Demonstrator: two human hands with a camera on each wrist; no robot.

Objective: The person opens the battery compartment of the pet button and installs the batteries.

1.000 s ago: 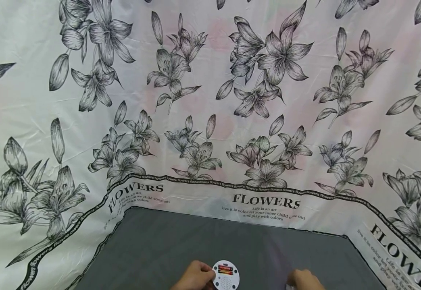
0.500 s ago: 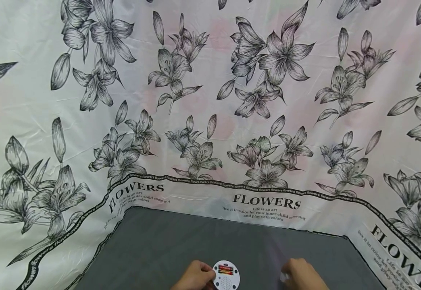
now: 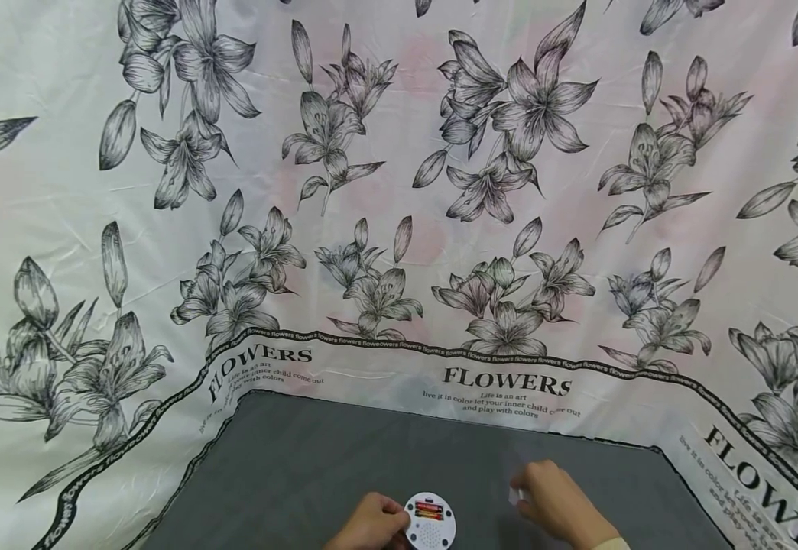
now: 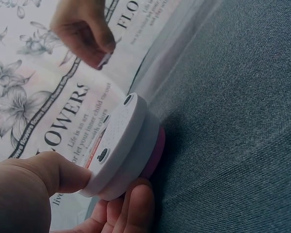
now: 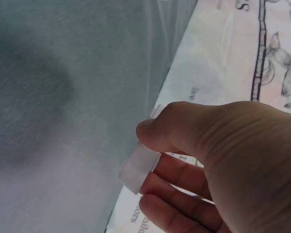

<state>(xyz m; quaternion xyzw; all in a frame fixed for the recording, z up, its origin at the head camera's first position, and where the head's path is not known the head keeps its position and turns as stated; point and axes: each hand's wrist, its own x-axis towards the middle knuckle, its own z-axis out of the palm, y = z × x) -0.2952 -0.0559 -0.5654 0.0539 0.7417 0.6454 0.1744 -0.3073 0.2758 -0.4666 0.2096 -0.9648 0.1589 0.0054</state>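
Note:
At the bottom of the head view my left hand (image 3: 369, 524) pinches the edge of a round white device (image 3: 435, 532), thumb on its face and fingers behind. Red batteries (image 3: 429, 510) sit in its uncovered compartment, near a patch of small holes. The left wrist view shows the device's thick white body (image 4: 127, 145) tilted, with a pink part (image 4: 154, 154) beneath. My right hand (image 3: 556, 500) is apart from it, to the right. Between thumb and fingers it pinches a small white battery cover (image 5: 139, 167), partly hidden by the thumb.
A dark grey cloth surface (image 3: 303, 458) lies under both hands. White sheeting printed with flowers and lettering (image 3: 502, 290) rises behind it and along both sides.
My right hand has moved left and farther forward, bringing the battery cover nearer the device. The left hand and the device have stayed almost in place.

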